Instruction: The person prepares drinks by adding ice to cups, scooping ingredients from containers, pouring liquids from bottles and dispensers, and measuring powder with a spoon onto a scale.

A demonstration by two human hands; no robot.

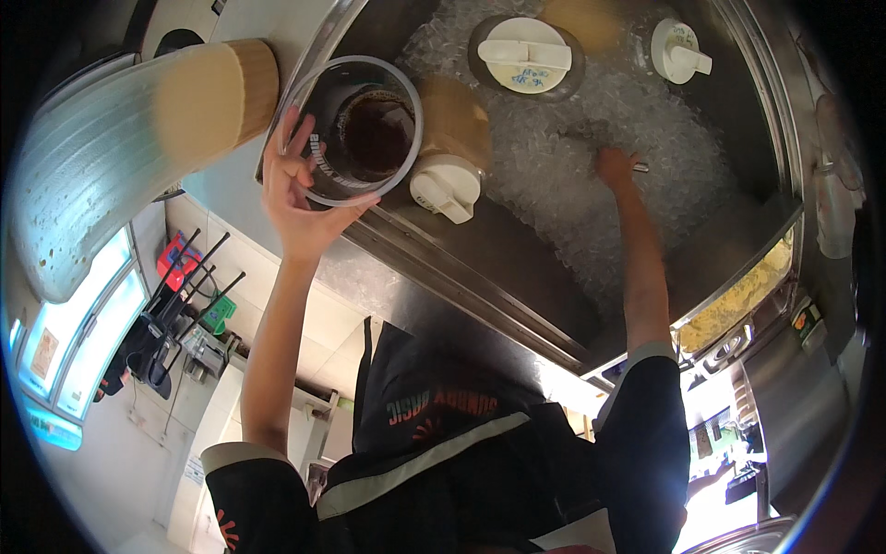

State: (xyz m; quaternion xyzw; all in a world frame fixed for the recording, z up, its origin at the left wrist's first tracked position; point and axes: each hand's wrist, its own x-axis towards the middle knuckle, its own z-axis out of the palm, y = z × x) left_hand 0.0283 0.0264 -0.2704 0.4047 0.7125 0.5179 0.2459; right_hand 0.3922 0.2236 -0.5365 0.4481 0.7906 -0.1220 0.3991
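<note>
My left hand [301, 215] grips a clear plastic cup [325, 97] from its near left side, with fingers and thumb around the wall. Dark brown liquid [377, 131] lies at the bottom of the cup, and the wall bears printed writing. My right hand [615, 166] is closed around a metal handle [642, 167], low over crushed ice [547, 166] in a stainless steel bin [477, 242]. Whatever the handle belongs to is hidden by the hand and ice. Right beside the cup, a jug of tan liquid [453, 114] with a white lid [446, 187] leans in the ice.
Two more white-lidded containers stand in the ice, one lid [529, 55] at top centre, another [678, 52] at upper right. A tall translucent jug [104, 152] with pale brown contents rises at left. Yellow pieces fill a container [734, 298] beyond the bin's right edge.
</note>
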